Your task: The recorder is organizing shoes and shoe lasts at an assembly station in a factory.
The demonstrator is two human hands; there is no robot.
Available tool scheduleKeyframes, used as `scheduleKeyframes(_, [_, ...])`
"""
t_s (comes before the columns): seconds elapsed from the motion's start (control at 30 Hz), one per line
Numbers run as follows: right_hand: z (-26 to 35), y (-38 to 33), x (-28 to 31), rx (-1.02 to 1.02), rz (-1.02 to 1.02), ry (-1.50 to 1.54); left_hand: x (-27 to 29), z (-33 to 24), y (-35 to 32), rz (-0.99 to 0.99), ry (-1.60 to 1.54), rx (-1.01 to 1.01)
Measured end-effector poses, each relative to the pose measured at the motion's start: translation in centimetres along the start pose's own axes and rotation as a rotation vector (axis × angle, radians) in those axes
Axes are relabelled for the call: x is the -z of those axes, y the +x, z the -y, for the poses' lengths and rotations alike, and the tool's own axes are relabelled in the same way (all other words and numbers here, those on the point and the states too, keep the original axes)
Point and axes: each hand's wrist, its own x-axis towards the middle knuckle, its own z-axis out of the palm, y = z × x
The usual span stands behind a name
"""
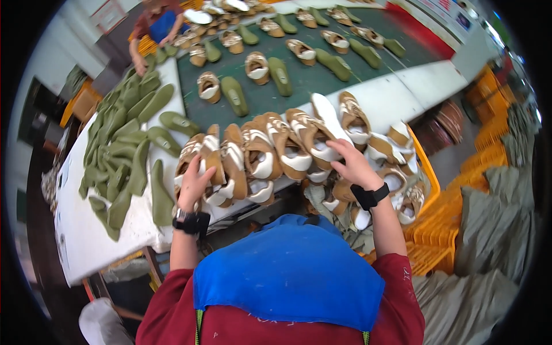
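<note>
A row of brown and white shoe uppers (259,155) stands packed together along the near edge of the white table (86,241). My left hand (194,185) grips the uppers at the row's left end. My right hand (352,164) presses against the uppers at the right end, near a white sole (329,118). Both wrists wear black bands.
Several olive green shoe lasts (123,149) lie heaped on the table's left part. A green conveyor belt (299,80) carries paired uppers and lasts away from me. Another person (155,26) works at its far end. An orange crate (428,172) with more uppers stands at my right.
</note>
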Motion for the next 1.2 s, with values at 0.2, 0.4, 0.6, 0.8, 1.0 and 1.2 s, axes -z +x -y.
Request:
scheduleKeyframes(0.2, [-6.7,-9.3,2.8,-0.631,-0.114,-0.109,0.8,-1.2,-1.1,0.028,-0.006,0.119])
scheduleKeyframes(0.4, [-9.1,-15.4,-0.2,-0.505,-0.311,-0.912,0.5,-8.5,0.1,-0.193,0.176,-0.243])
scheduleKeyframes(0.6, [-7.1,-15.6,3.7,-0.603,-0.226,-0.501,-1.7,-15.2,-0.5,0.031,-0.107,-0.454])
scheduleKeyframes(0.8, [-2.6,-13.4,7.3,-0.509,-0.617,0.571,-2.9,-14.7,-1.6,0.103,-0.076,-0.491])
scheduleKeyframes(1.0, [0.0,-1.4,6.7,-0.462,-0.721,0.020,-2.2,-14.5,-2.3,0.123,-0.063,-0.431])
scheduleKeyframes(1.2, [-2.1,5.6,1.1,-0.570,-0.159,-0.536,-1.8,-13.9,-3.6,0.113,-0.068,-0.336])
